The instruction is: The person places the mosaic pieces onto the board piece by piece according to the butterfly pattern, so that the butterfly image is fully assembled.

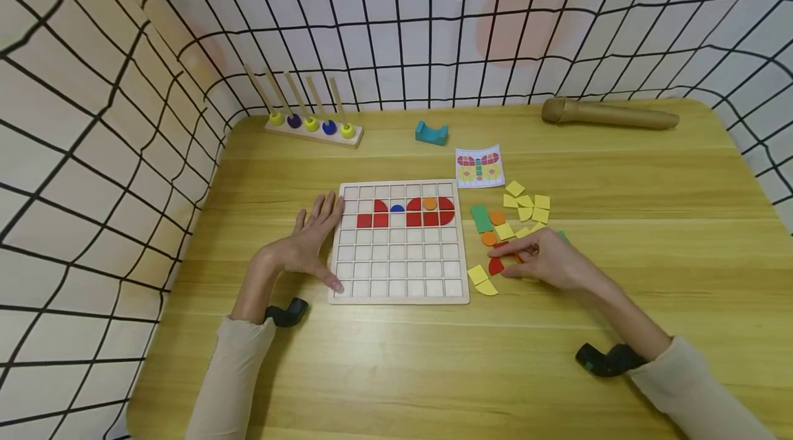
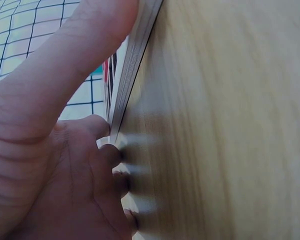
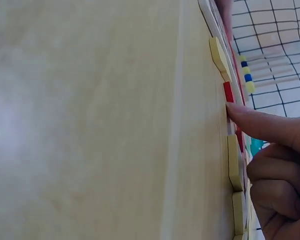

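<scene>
A wooden grid board (image 1: 396,299) lies flat on the table. It carries several red pieces (image 1: 414,219), a blue half-circle (image 1: 397,208) and an orange circle (image 1: 430,204). My left hand (image 1: 303,244) rests along the board's left edge, fingers spread, thumb at the lower left corner. Right of the board, my right hand (image 1: 548,261) pinches a red quarter-circle piece (image 1: 495,266) between thumb and index finger, low at the table. In the right wrist view the thumb tip touches a red piece (image 3: 228,92), with the other fingers curled.
Yellow pieces (image 1: 542,202), a green rectangle (image 1: 481,218) and orange circles (image 1: 489,239) lie around the right hand. A butterfly pattern card (image 1: 480,178) lies above them. Farther back are a bead rack (image 1: 316,133), a teal block (image 1: 431,133) and a wooden microphone (image 1: 610,113). Black netting (image 1: 396,27) encloses the table.
</scene>
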A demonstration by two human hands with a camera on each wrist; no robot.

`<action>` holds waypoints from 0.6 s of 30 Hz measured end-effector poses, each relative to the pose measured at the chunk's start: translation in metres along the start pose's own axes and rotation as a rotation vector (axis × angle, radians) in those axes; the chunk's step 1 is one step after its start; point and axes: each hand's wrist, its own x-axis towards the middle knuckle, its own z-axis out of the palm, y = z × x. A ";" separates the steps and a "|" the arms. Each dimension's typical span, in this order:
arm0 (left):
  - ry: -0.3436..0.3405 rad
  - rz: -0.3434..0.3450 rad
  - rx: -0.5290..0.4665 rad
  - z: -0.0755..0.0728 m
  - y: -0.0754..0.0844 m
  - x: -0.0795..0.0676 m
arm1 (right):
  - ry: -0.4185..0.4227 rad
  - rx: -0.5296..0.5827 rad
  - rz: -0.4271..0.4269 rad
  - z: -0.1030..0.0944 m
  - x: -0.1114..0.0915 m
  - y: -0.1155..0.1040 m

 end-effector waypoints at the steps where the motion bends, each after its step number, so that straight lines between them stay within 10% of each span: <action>1: 0.001 0.000 -0.002 0.000 0.000 0.000 | -0.001 0.008 0.000 0.000 0.000 0.000; 18: 0.000 0.009 -0.007 0.000 0.000 0.000 | 0.117 0.075 0.124 0.016 -0.010 -0.007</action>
